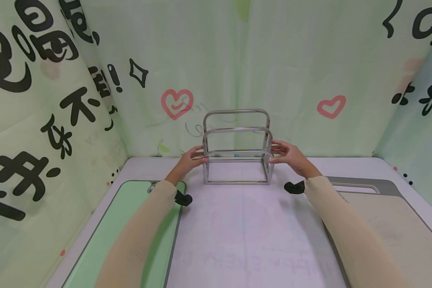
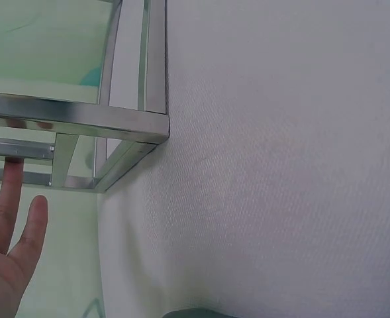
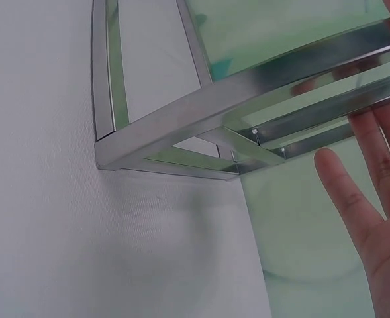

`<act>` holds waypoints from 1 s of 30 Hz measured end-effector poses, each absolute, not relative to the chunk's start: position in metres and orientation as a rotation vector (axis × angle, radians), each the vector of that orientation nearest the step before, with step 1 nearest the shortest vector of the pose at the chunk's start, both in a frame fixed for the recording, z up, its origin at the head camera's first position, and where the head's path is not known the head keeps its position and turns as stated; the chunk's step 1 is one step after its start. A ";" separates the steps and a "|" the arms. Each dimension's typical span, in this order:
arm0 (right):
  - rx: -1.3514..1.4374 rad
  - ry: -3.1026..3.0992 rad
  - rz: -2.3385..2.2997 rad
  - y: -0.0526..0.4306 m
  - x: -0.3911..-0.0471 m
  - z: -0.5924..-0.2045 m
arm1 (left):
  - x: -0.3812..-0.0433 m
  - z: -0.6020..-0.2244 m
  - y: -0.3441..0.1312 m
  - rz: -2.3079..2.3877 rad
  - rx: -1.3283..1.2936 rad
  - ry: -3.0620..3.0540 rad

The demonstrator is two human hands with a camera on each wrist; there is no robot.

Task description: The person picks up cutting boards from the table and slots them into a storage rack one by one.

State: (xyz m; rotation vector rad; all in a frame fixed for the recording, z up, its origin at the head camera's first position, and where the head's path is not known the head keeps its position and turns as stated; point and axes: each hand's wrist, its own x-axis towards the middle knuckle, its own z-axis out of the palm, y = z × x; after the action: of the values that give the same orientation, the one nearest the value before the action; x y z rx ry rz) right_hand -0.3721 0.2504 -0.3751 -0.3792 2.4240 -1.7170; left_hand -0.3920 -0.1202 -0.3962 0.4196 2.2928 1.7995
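Note:
A silver metal rack [image 1: 237,183] with three upright loops stands at the far middle of the table, one loop behind the other. My left hand [image 1: 191,162] grips its left side, thumb toward the front and fingers along the side bars. On the opposite side my right hand [image 1: 293,160] holds the rack in the same way. In the left wrist view the fingers of the left hand [image 2: 2,258] reach to the rack's flat bars [image 2: 128,122]. The right wrist view has the right hand [image 3: 387,258] at the bars [image 3: 175,118], its little finger extended apart from them.
A mint green cutting board [image 1: 129,212] lies flat on the left, under my left forearm. To the right lies a beige cutting board [image 1: 392,224] with a grey handle end. The white table [image 1: 237,240] is walled in by printed curtains [image 1: 291,72].

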 end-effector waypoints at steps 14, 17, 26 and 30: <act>-0.368 2.451 -1.690 0.261 -0.369 -0.375 | -0.390 -0.394 -0.108 1.793 0.397 2.305; -0.362 2.460 -1.687 0.263 -0.368 -0.377 | -0.389 -0.393 -0.106 1.789 0.389 2.302; -0.360 2.444 -1.695 0.267 -0.369 -0.379 | -0.387 -0.391 -0.105 1.768 0.384 2.297; -0.365 2.425 -1.696 0.267 -0.367 -0.377 | -0.386 -0.389 -0.105 1.754 0.380 2.298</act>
State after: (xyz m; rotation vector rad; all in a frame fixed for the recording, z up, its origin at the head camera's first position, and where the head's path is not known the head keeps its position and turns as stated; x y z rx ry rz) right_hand -0.3672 0.2667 -0.3774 -0.3649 2.4248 -1.6961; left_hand -0.3858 -0.1047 -0.3890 0.3795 2.2982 1.7541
